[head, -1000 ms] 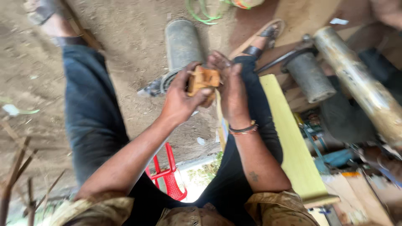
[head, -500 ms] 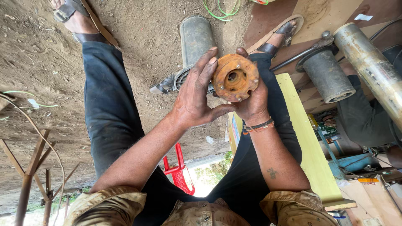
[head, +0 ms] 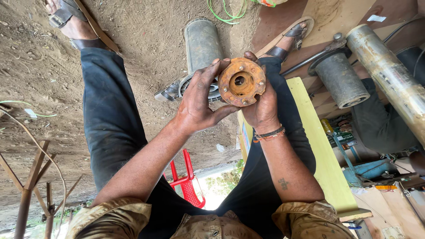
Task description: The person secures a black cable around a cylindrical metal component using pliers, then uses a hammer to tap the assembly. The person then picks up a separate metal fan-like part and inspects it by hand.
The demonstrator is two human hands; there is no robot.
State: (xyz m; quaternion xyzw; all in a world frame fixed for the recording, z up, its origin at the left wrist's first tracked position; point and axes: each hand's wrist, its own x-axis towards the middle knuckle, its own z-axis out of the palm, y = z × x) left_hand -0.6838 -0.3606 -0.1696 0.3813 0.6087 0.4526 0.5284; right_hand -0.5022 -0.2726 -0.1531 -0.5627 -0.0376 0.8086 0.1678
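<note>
Both hands clasp a rusty round hub flange (head: 241, 82) above the lap: left hand (head: 200, 102) along its left rim, right hand (head: 262, 106) cupping it from below. Its flat bolted face and centre bore point at the camera, axis running toward the viewer, with a grey cylinder (head: 201, 42) lying on the dirt ground (head: 146, 31) beyond

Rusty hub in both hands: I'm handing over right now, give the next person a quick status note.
Left hand: fingers wrapped over the left edge of the rusty round hub, palm behind it.
Right hand: cups the hub from below and the right.
Hub: held up between the knees, flat face toward the camera, centre bore open, several studs showing around the ring.
Nearby: a grey cylinder lies on the dirt ground just beyond the hands; a yellow board runs along the right leg.
Done: hub is lifted and faced for viewing.
Left: cannot tell from this view; no tool is in either hand.
</note>
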